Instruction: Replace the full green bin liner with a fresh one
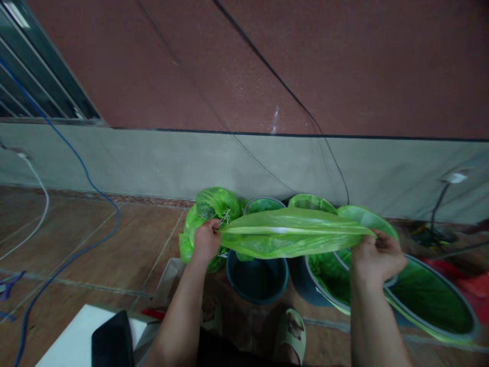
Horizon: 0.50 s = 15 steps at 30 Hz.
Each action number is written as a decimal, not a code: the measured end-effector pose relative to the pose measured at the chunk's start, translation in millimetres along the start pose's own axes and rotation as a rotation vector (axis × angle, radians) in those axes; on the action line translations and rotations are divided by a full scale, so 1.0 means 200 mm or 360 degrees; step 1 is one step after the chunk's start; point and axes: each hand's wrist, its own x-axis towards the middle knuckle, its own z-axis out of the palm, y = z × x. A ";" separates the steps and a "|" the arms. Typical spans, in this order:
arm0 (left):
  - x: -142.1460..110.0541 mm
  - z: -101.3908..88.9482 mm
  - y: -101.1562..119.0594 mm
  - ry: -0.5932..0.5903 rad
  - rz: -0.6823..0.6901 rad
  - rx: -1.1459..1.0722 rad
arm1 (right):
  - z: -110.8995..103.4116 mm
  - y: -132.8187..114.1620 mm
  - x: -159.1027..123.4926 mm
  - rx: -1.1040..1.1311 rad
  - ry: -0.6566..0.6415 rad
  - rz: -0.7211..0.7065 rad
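Observation:
A green plastic garbage bag [290,237] is stretched level between my two hands, its long edge pulled nearly straight. At the left end, my left hand [208,237] pinches one corner. My right hand [378,255] grips the opposite end with its fingers curled. Just below the bag is a dark bucket [257,278] with no liner showing. Beside my left hand are filled green bags [216,204], tied at the neck. Several bins with green liners sit under and around my right hand, among them a large bin [431,298] at the right.
Behind the bins rises a wall [183,158], grey below and maroon above, with cables hanging down it. A blue cable [89,178] crosses the tiled floor at left. A white box [72,339] with a black object [111,341] on it is at lower left. Red material [466,278] lies far right.

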 end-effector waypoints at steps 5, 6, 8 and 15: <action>-0.02 -0.04 0.04 0.0352 -0.0006 0.0607 | -0.01 0.00 0.00 -0.0183 -0.0142 -0.0090; -0.03 -0.04 0.03 0.0379 -0.0035 0.0640 | -0.02 0.01 -0.01 -0.0275 -0.0216 -0.0125; -0.02 -0.05 0.01 0.0410 -0.0086 0.0614 | -0.01 0.03 -0.03 -0.0435 -0.0404 -0.0157; 0.17 -0.39 0.29 0.0524 -0.0072 -0.0100 | 0.01 -0.38 0.16 0.0428 -0.0716 0.0381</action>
